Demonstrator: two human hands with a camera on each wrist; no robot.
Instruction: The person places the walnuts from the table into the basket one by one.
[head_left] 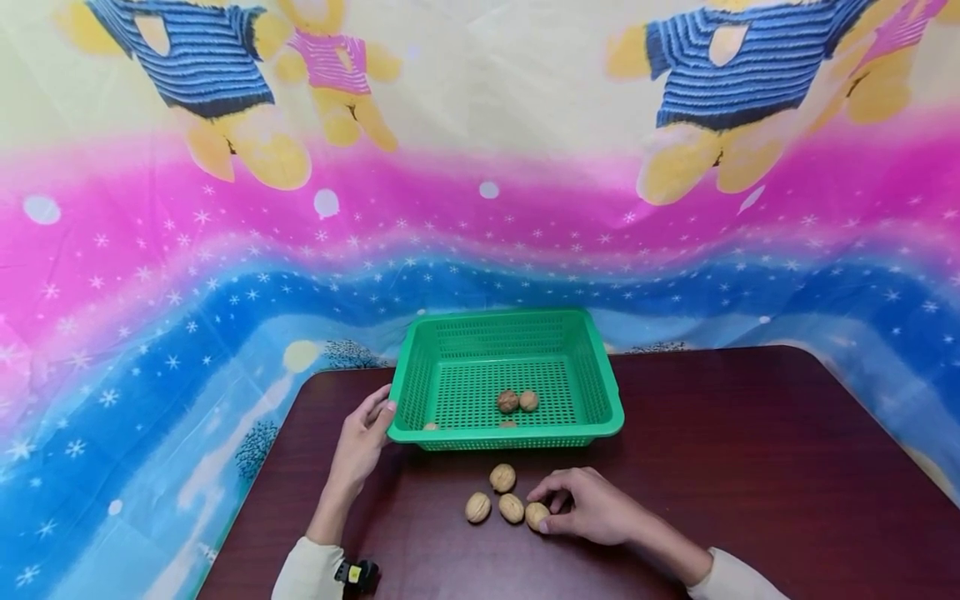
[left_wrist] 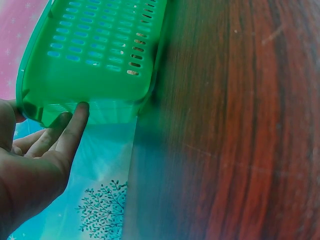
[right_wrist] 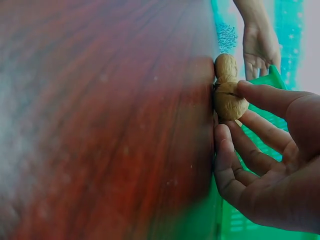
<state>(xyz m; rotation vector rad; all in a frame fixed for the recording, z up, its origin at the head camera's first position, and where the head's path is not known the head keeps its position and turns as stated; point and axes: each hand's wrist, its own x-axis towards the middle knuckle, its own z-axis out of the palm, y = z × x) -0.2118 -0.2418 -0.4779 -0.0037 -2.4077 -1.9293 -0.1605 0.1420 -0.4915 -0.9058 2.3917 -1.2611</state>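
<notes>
1. Nearest you, pale sleeves are covering both forearms, and a small black device is sitting beside the left cuff.
2. Your right hand is pinching a walnut between thumb and fingers; that nut is lying on the dark wooden table.
3. Three loose walnuts are lying near it, left of your fingers: one just beside the pinched nut, one farther left, one set back toward the basket.
4. Your left hand is gripping the green basket at its left side near the front corner, thumb at the rim, fingers against the outer wall.
5. The basket is standing upright behind the loose nuts. Inside, two nuts are sitting side by side; two more are showing partly behind the front rim.
6. Farthest off, a printed cloth with bears and snowflakes is hanging behind the table.
</notes>
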